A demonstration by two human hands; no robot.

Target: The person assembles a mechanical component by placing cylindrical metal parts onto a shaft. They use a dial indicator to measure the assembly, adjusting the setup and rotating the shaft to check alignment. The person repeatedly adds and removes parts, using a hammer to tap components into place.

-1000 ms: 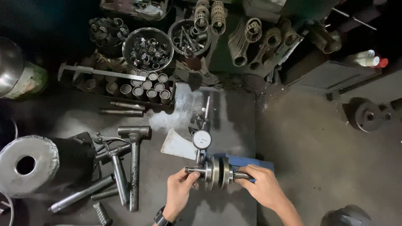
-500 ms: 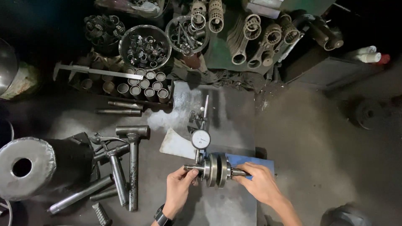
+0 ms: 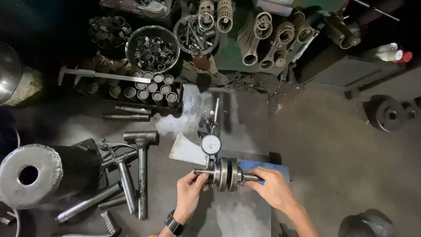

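Carefully, the crankshaft (image 3: 227,174) was pinched at its two shaft ends by the left hand (image 3: 189,193) and right hand (image 3: 272,188) (dial gauge (image 3: 211,144) just above the fingers); slow, even turning was likely best.

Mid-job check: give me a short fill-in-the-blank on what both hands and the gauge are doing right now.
1. The left hand and right hand grip the two shaft ends of the ____.
2. The dial gauge stands just ____ the crankshaft in the picture.
3. A steel ____ lies left of the left hand, its head toward the tubes.

Missing words: crankshaft; above; hammer
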